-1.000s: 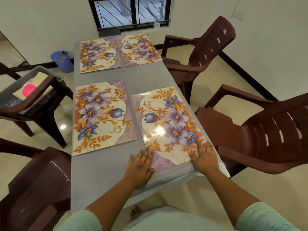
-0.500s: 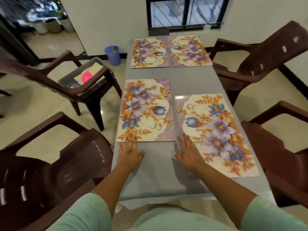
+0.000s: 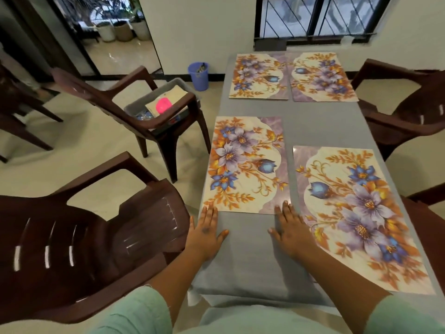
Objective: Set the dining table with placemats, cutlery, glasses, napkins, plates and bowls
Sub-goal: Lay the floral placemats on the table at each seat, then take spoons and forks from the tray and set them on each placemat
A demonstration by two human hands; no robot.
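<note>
Several floral placemats lie on the grey table (image 3: 250, 256). The near left placemat (image 3: 245, 165) lies flat just beyond my hands. My left hand (image 3: 207, 232) rests flat on the table, its fingertips touching that mat's near left corner. My right hand (image 3: 290, 231) lies flat too, fingertips at the mat's near right corner. The near right placemat (image 3: 361, 213) sits beside my right hand, slightly skewed. Two more placemats (image 3: 258, 75) (image 3: 322, 75) lie side by side at the far end.
Brown plastic chairs stand around the table: one at near left (image 3: 84, 237), one further left (image 3: 144, 109) carrying a grey tray (image 3: 173, 83) with a pink item, one at far right (image 3: 404, 116). A blue bin (image 3: 198, 75) stands by the wall.
My hands left the near right placemat and shifted left to the near edge of the near left placemat. My view swung left as well.
</note>
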